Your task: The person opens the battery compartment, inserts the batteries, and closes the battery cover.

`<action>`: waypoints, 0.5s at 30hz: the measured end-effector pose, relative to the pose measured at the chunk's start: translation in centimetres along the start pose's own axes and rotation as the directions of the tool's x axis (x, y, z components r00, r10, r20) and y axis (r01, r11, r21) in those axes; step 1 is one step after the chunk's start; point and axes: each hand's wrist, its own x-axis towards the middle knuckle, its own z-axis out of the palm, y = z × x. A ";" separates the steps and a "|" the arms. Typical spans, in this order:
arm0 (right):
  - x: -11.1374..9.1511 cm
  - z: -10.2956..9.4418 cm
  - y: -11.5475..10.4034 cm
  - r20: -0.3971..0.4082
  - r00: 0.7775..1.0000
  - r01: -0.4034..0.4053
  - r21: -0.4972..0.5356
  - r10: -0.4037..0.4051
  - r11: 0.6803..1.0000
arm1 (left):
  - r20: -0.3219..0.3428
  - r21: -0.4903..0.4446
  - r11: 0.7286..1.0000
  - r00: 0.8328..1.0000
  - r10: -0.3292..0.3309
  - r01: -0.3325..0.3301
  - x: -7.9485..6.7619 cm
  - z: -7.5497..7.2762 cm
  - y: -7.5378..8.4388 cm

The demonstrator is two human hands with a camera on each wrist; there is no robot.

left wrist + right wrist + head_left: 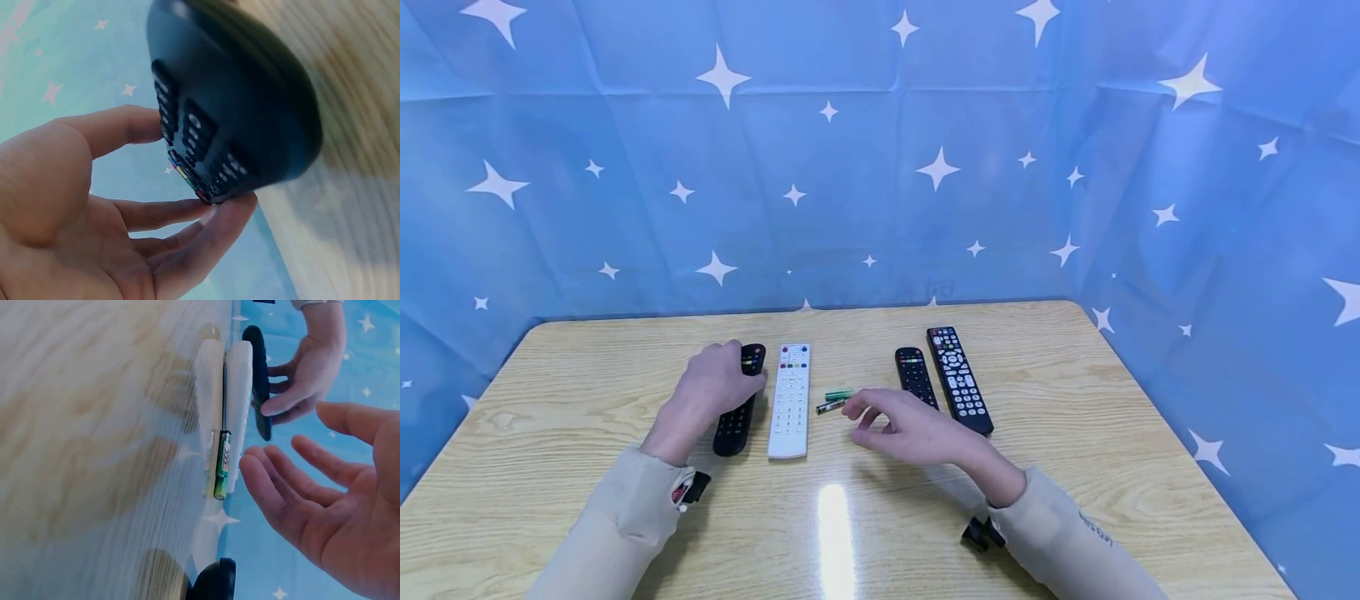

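Observation:
My left hand [718, 385] holds a black remote control [734, 429] at the left of the table, thumb on one side and fingers on the other. In the left wrist view its button face and near end show, and the right wrist view shows it seemingly raised off the tabletop. A white remote control [789, 408] lies just right of it. Two small batteries, one green [838, 395] and one dark with a gold end [830, 407], lie between the white remote and my right hand [913, 427]. That hand hovers with relaxed, slightly bent fingers, holding nothing.
Beyond the right hand lie a smaller black remote [914, 372] and a longer black remote [958, 382], side by side. The wooden table [1075, 467] ends at a blue star-patterned cloth [850, 225] behind and to the right.

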 end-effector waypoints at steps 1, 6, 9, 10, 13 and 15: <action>0.0 0.0 0.0 -0.001 1.000 0.000 -0.001 0.000 1.000 | -0.010 -0.003 1.000 1.000 0.011 -0.011 -0.1 -0.1 0.1; 0.0 0.0 0.0 0.000 1.000 -0.005 0.004 0.005 1.000 | -0.053 -0.023 0.999 0.998 0.047 -0.048 -0.5 -0.5 0.7; 0.0 0.1 0.0 0.002 1.000 -0.004 0.002 0.004 1.000 | -0.068 -0.047 0.997 0.996 0.057 -0.060 -0.7 -0.6 1.0; 0.0 0.1 0.0 0.003 1.000 -0.004 0.002 0.004 1.000 | -0.073 -0.053 0.996 0.995 0.062 -0.066 -0.8 -0.6 1.1; 0.1 0.1 0.0 0.005 1.000 -0.003 0.000 0.003 1.000 | -0.095 -0.076 0.993 0.992 0.085 -0.092 -1.0 -0.7 1.4; 0.1 0.1 0.0 0.006 1.000 -0.002 0.001 0.002 1.000 | -0.109 -0.094 0.989 0.989 0.101 -0.111 -1.1 -0.7 1.7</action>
